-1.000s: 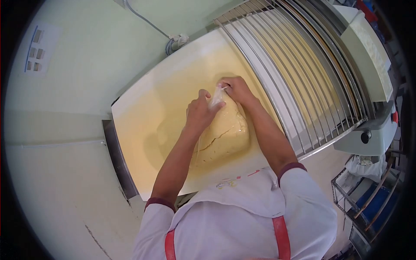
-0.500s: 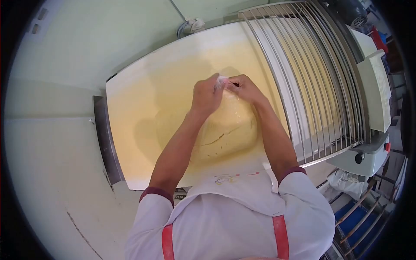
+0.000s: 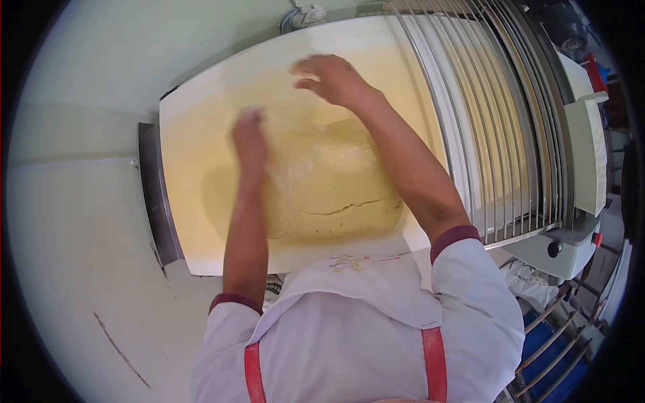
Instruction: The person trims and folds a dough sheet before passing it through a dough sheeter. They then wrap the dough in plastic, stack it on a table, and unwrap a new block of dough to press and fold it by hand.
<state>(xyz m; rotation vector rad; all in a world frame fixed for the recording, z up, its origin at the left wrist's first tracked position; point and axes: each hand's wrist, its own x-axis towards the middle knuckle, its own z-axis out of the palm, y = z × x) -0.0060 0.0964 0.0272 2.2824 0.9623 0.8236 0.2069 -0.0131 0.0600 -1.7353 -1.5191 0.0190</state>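
Observation:
A wide slab of pale yellow dough point(image 3: 336, 195) under clear plastic lies on the flour-dusted yellow and white work surface point(image 3: 201, 228). A crack runs along its near part. My left hand point(image 3: 250, 138), blurred by motion, is at the upper left of the dough and seems closed on the plastic, which shows as a whitish patch at its fingertips. Beyond the far edge of the dough, my right hand point(image 3: 329, 79) is raised with its fingers apart and curved, and nothing shows between them.
A metal bar guard point(image 3: 484, 121) spans the right part of the surface, with a grey and white machine point(image 3: 571, 245) beside it. A wall stands at the left and back. At the lower right are a white bag point(image 3: 531, 282) and metal bars over something blue.
My hands were together at the bunched plastic; they have since parted. The left has moved left, and the right has moved up and left and opened. More of the dough shows.

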